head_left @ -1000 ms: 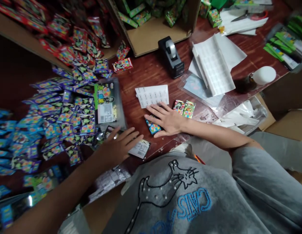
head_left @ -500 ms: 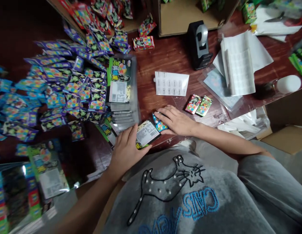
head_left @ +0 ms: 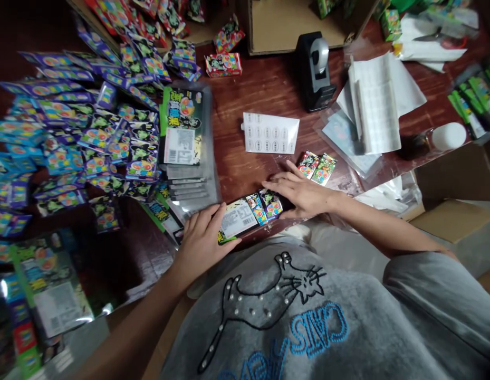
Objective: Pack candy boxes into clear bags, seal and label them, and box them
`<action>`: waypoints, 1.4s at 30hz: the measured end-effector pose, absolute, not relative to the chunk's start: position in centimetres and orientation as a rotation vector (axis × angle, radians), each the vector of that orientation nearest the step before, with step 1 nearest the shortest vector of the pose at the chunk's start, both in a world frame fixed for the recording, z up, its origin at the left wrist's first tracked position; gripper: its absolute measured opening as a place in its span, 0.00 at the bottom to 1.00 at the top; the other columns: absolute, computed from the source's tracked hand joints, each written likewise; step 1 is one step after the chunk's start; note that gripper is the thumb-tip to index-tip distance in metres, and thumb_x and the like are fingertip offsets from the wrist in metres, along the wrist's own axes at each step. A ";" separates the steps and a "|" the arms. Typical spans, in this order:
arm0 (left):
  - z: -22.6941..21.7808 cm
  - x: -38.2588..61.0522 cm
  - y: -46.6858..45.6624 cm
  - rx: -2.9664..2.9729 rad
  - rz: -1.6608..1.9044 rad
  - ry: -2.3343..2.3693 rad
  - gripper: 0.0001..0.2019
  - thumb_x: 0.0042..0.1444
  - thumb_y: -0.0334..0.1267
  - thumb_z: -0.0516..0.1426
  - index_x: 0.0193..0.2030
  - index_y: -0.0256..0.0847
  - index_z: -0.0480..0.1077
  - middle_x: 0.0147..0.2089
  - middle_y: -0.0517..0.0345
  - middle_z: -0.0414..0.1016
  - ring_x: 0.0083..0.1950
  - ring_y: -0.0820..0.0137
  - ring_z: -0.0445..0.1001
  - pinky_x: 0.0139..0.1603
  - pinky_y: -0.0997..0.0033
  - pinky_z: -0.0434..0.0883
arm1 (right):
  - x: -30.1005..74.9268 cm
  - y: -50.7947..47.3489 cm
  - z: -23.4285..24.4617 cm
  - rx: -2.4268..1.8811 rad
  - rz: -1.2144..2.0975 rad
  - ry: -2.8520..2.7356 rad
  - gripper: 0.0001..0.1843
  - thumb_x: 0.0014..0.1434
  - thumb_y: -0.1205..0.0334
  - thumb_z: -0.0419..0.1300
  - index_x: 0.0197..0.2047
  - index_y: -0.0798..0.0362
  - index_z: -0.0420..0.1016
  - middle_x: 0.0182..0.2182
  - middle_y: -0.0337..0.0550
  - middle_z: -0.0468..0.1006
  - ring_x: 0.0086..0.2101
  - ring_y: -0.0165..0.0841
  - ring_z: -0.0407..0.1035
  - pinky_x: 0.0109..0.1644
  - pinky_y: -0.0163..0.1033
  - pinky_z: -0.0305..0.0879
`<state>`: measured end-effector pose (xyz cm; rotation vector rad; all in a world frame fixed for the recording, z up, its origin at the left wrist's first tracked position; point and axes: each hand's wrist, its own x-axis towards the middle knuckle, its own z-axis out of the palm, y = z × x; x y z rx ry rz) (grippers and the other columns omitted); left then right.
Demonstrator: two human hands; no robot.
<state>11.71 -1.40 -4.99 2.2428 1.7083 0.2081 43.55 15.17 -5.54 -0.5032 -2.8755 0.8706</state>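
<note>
My left hand [head_left: 204, 244] lies over the left end of a printed plastic bag [head_left: 237, 218] with a white barcode label, at the table's front edge. Index finger and thumb bracket the bag's two long sides. A small blue candy box [head_left: 256, 208] and a purple candy box [head_left: 271, 203] are lined up at the bag's right end. Beside the purple box is my right hand [head_left: 302, 194], its fingers spread, with index and thumb near that box's edges. Its upper fingers reach the red candy box [head_left: 308, 164], which lies against a green candy box [head_left: 324, 169].
Blue and purple candy boxes [head_left: 74, 137] are heaped at left, beside a stack of printed bags [head_left: 185, 132]. A sticker sheet [head_left: 270, 133], tape dispenser [head_left: 316, 71], papers [head_left: 377, 105] and a white-capped bottle [head_left: 448, 137] lie beyond. Cardboard boxes [head_left: 304, 26] stand at the back.
My right hand has moved right, off the blue box and toward the red one. The purple box now shows beside the blue box. My left hand stays on the bag; the view has shifted slightly.
</note>
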 end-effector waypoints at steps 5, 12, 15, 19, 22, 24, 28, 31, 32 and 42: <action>-5.3 12.7 -1.2 2.168 0.229 1.730 0.44 0.62 0.49 0.66 0.80 0.44 0.55 0.70 0.37 0.71 0.68 0.43 0.72 0.69 0.45 0.68 | 42.3 14.5 -6.4 -0.395 0.966 -2.801 0.55 0.67 0.42 0.68 0.84 0.51 0.44 0.70 0.60 0.71 0.72 0.51 0.62 0.81 0.77 0.31; -5.5 13.0 -1.4 2.206 0.302 1.696 0.42 0.64 0.49 0.65 0.80 0.43 0.55 0.69 0.37 0.71 0.66 0.45 0.72 0.67 0.48 0.68 | 43.3 13.3 -6.7 -0.414 0.984 -2.714 0.52 0.67 0.45 0.69 0.82 0.56 0.51 0.66 0.61 0.76 0.69 0.50 0.67 0.82 0.73 0.30; -6.1 13.0 -0.9 2.267 0.328 1.598 0.43 0.62 0.49 0.66 0.80 0.43 0.56 0.68 0.38 0.72 0.66 0.46 0.73 0.66 0.49 0.68 | 43.1 13.6 -7.2 -0.366 1.017 -2.715 0.54 0.65 0.46 0.70 0.83 0.55 0.49 0.67 0.59 0.75 0.70 0.50 0.65 0.82 0.73 0.26; -6.7 12.9 0.1 2.288 0.377 1.618 0.42 0.61 0.51 0.67 0.78 0.44 0.59 0.67 0.38 0.73 0.64 0.45 0.74 0.65 0.48 0.69 | 42.9 13.9 -7.7 -0.369 1.069 -2.690 0.53 0.70 0.47 0.67 0.84 0.56 0.43 0.74 0.63 0.68 0.75 0.49 0.59 0.83 0.68 0.26; -6.7 13.4 0.8 2.266 0.392 1.628 0.43 0.61 0.54 0.67 0.79 0.46 0.59 0.66 0.40 0.74 0.64 0.44 0.74 0.67 0.46 0.68 | 43.4 13.9 -7.8 -0.391 1.083 -2.650 0.50 0.73 0.47 0.65 0.84 0.57 0.44 0.75 0.64 0.65 0.75 0.47 0.59 0.84 0.64 0.28; -6.5 14.0 1.3 2.243 0.410 1.623 0.43 0.61 0.55 0.67 0.79 0.46 0.59 0.66 0.40 0.74 0.65 0.44 0.74 0.68 0.45 0.67 | 43.8 13.8 -7.7 -0.441 1.064 -2.645 0.50 0.73 0.47 0.64 0.84 0.55 0.42 0.75 0.62 0.66 0.75 0.46 0.60 0.84 0.64 0.27; -6.4 15.4 2.2 2.187 0.434 1.615 0.44 0.61 0.56 0.68 0.79 0.46 0.59 0.68 0.39 0.72 0.67 0.43 0.72 0.71 0.44 0.65 | 44.2 13.2 -7.1 -0.504 0.983 -2.713 0.53 0.72 0.41 0.63 0.85 0.53 0.39 0.78 0.63 0.61 0.77 0.46 0.56 0.84 0.63 0.26; -6.5 15.8 2.8 2.173 0.416 1.661 0.45 0.61 0.56 0.67 0.80 0.44 0.59 0.68 0.37 0.71 0.68 0.41 0.71 0.71 0.41 0.64 | 45.2 13.0 -6.3 -0.738 0.781 -2.689 0.58 0.70 0.28 0.57 0.85 0.54 0.37 0.81 0.64 0.50 0.80 0.52 0.45 0.83 0.67 0.23; -6.6 15.8 3.0 2.174 0.408 1.674 0.45 0.61 0.55 0.68 0.80 0.44 0.59 0.69 0.37 0.71 0.68 0.40 0.70 0.72 0.40 0.64 | 45.8 13.0 -6.2 -0.903 0.678 -2.629 0.61 0.68 0.24 0.54 0.85 0.55 0.36 0.82 0.65 0.47 0.81 0.55 0.41 0.82 0.71 0.22; -6.1 15.4 4.0 2.206 0.331 1.645 0.46 0.55 0.52 0.72 0.78 0.47 0.63 0.67 0.41 0.74 0.65 0.42 0.72 0.68 0.44 0.66 | 49.3 14.7 -9.0 -0.647 0.641 -2.626 0.42 0.71 0.33 0.60 0.76 0.53 0.65 0.70 0.61 0.72 0.71 0.52 0.63 0.79 0.68 0.50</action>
